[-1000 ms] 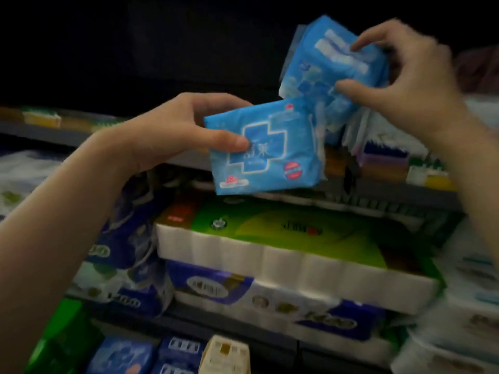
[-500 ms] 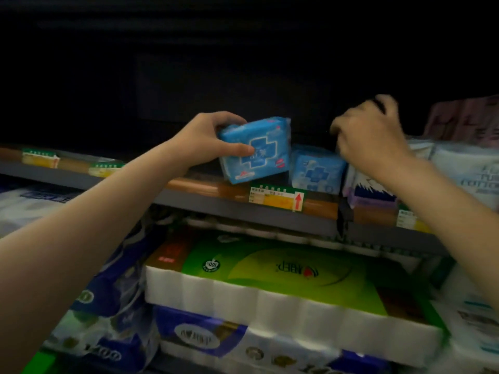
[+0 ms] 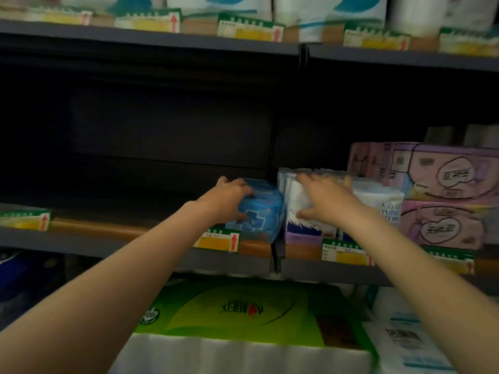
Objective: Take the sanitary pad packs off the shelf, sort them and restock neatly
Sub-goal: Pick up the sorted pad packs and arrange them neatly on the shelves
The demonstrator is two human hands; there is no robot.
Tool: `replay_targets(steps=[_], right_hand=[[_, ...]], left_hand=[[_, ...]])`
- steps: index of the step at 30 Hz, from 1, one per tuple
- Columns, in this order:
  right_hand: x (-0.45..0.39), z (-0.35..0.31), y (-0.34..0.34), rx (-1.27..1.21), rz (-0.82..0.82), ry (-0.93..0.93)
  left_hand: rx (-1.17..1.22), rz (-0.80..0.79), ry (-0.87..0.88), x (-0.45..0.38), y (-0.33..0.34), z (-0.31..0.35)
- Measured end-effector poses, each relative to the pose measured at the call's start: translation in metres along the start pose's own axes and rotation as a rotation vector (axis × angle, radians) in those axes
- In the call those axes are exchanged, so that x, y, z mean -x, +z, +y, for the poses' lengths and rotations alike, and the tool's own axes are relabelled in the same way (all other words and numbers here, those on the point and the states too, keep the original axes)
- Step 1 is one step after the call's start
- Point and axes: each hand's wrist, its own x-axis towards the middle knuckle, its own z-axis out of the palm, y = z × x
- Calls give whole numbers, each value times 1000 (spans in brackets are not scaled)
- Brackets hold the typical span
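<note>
Blue sanitary pad packs (image 3: 259, 214) with a white cross stand on the middle shelf (image 3: 135, 233), pushed against the shelf divider. My left hand (image 3: 229, 197) grips them from the left side and top. My right hand (image 3: 321, 197) lies over white and purple packs (image 3: 299, 228) just right of the divider, fingers spread on top and thumb on their front. How many blue packs stand there is blurred.
Pink tissue packs (image 3: 442, 195) are stacked at the right of the shelf. Left of the blue packs the shelf recess is dark. A green-topped bundle of paper rolls (image 3: 243, 314) sits on the shelf below. Price tags (image 3: 218, 241) line the shelf edges.
Both blue packs went from the air onto the shelf. My left hand pushed its pack right against the divider. My right hand let go of its pack and moved onto the white packs.
</note>
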Motion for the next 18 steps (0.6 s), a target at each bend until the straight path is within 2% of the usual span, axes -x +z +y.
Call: replay_targets(steps=[4,7,10,15,18], right_hand=[[-1,-2,6,91,38,-15],[-4,-4,9,92,63,-8],[-9,-4,9,81,56,3],[-7,-2,12,37,64,13],[-1,-3,8,-5,58,21]], left_hand=[[-1,60,-33,-1,6,19],[-6,98,-120,0,13,28],[3,111,-137,1,19,33],[339,123,-148,20,8,7],[327,250,-173,46,1,-18]])
